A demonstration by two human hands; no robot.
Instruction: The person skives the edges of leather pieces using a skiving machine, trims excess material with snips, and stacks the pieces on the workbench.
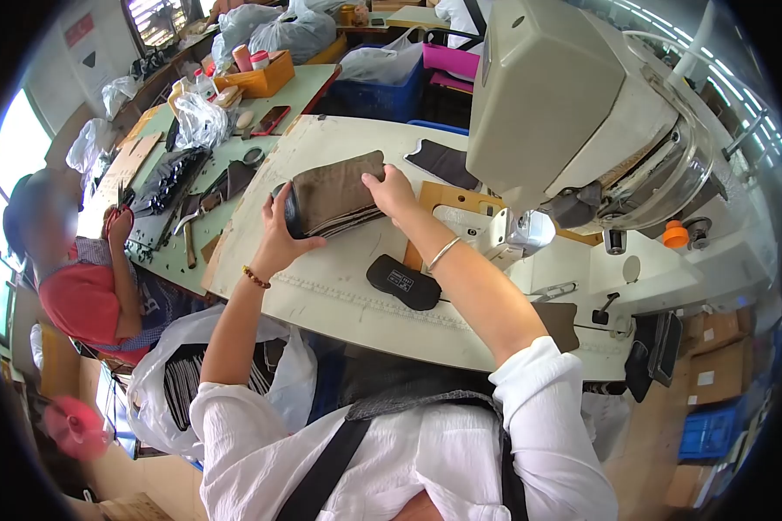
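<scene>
Between my two hands is a stack of brown, flat fabric-like pieces (pixel 337 193), tilted above the pale worktable, with layered edges on its near side. My left hand (pixel 280 236) grips the stack's left end, where a shiny dark part shows. At the upper right corner, my right hand (pixel 391 193) is closed on it, thumb on top. Just below the right forearm lies a black shaped piece (pixel 403 282) with a white printed label. A dark cut piece (pixel 443 163) rests farther back, beside the sewing machine (pixel 547 95).
A ruler strip (pixel 365 301) runs along the table's front. To the left, a seated person (pixel 91 286) holds scissors (pixel 122 201) at a green table with a hammer (pixel 188 239) and black bags. A plastic bag (pixel 295 373) of striped-looking pieces stands below my left arm.
</scene>
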